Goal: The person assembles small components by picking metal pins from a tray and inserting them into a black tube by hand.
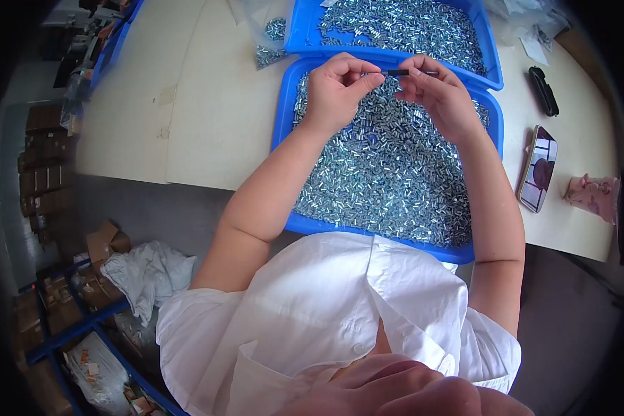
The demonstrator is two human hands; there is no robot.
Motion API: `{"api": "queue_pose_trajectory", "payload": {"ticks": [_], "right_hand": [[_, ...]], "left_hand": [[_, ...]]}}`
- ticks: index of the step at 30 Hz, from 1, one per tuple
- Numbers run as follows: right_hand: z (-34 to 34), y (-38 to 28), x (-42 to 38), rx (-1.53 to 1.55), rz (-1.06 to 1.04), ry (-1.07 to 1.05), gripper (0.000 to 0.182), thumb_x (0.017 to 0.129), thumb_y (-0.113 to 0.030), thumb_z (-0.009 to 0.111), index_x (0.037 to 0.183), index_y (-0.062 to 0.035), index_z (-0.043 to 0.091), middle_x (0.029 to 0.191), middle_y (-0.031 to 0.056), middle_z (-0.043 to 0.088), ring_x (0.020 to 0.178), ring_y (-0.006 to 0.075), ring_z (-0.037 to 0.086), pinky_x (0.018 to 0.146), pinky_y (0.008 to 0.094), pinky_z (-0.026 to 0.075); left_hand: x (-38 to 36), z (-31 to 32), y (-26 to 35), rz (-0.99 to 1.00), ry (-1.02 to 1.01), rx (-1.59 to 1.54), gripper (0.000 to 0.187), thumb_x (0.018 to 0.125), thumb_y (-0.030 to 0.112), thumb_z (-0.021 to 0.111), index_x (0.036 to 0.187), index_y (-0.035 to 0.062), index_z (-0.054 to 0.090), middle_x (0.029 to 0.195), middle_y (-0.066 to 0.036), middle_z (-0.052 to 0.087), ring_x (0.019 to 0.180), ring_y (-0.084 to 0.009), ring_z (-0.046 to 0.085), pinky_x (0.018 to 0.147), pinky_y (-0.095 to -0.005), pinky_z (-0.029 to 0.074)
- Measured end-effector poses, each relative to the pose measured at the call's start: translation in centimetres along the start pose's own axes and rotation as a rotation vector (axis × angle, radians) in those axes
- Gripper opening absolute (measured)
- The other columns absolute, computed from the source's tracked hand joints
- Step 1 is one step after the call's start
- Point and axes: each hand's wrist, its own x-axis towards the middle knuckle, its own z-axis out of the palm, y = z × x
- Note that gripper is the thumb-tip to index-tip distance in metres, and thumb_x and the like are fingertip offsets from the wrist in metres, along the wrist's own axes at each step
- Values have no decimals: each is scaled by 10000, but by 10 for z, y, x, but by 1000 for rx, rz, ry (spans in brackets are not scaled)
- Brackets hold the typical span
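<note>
Above the far part of a blue tray (281, 125) full of small silvery metal pieces (381, 173), both hands are raised close together. My right hand (440, 93) holds a thin black rod (399, 72) between thumb and fingers, roughly level. My left hand (343, 90) is pinched at the rod's left end; whatever tiny piece may be between its fingertips is too small to name. Behind stands a second blue tray (492, 48) with more of the same metal pieces (409, 28).
On the pale table (222, 104), a clear bag of metal pieces (272, 45) lies left of the far tray. To the right are a black case (543, 91), a phone (539, 168) and a pink patterned cup (593, 196). Boxes (45, 145) stand at the far left.
</note>
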Motion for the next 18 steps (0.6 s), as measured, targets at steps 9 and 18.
{"api": "queue_pose_trajectory", "payload": {"ticks": [9,18], "right_hand": [[6,-9,-4,-66,-3,-46,283,881,-322,518,788,-66,593,618,-5,531,594,85,484,574,217,374],[6,-11,-5,-174,110,18,302,874,-328,532,783,-49,608,591,-8,517,553,81,463,527,219,352]], "left_hand": [[0,2,0,35,4,29,100,703,54,723,771,30,654,662,42,461,577,-37,388,503,-179,328],[-1,3,1,31,-5,32,95,705,56,720,770,32,654,670,38,478,573,-39,397,505,-180,336]]}}
